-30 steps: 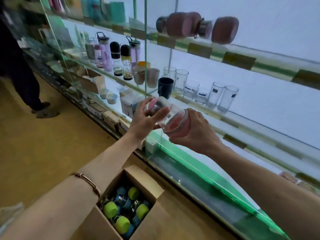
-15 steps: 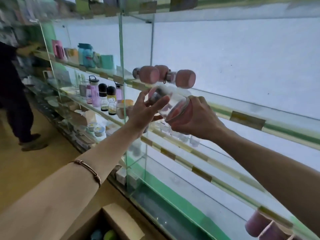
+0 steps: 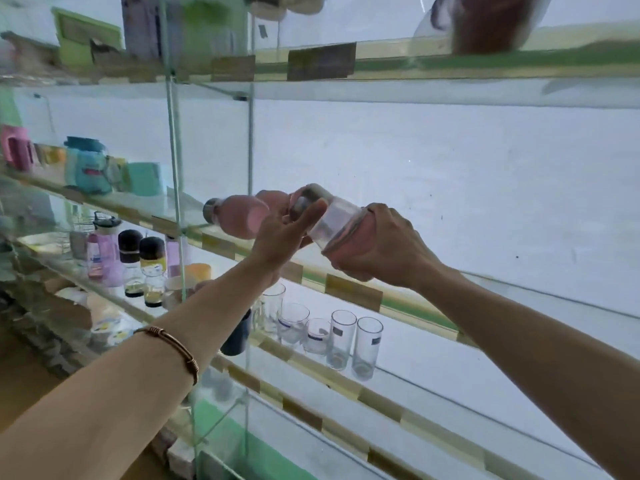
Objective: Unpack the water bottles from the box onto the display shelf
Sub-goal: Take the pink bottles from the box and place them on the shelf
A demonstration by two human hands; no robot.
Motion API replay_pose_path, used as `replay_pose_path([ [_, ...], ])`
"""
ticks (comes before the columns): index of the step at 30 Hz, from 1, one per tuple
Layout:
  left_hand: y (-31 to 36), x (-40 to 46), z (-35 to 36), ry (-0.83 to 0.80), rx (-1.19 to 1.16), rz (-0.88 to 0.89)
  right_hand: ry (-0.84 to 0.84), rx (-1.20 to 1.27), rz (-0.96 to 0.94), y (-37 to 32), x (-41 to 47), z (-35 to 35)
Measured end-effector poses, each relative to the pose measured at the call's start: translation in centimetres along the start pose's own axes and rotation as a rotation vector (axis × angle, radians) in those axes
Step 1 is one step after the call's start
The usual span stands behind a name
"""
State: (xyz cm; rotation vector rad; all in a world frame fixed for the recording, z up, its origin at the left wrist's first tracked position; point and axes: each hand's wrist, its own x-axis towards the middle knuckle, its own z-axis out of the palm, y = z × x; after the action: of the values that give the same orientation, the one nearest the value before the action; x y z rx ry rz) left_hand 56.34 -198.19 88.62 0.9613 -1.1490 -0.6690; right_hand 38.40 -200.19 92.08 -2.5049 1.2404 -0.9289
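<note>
My right hand grips the pink-sleeved water bottle tilted above the glass display shelf; my left hand, fingers relaxed, touches its cap end. White wall behind; drinking glasses on the shelf below.

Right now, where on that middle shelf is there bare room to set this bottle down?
The glass shelf is bare to the right of the right hand, out to the frame edge, with only the white wall behind. It is crowded left of the held bottle: pink bottles lie on their sides there, beside the left hand, up to the glass divider.
</note>
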Motion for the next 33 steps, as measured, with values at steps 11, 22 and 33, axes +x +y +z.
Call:
replay_pose_path([
  [11,-1.6,10.1,-5.6,0.095,0.424,0.093,0.043,0.135,0.086,-1.1,9.1,8.4],
  [22,-3.2,13.7,-9.0,0.174,0.872,0.186,-0.01,-0.002,0.019,-2.1,13.4,11.2],
  [33,-4.4,11.2,-9.1,0.182,1.02,0.256,-0.014,-0.011,0.01,-1.6,12.1,11.2],
])
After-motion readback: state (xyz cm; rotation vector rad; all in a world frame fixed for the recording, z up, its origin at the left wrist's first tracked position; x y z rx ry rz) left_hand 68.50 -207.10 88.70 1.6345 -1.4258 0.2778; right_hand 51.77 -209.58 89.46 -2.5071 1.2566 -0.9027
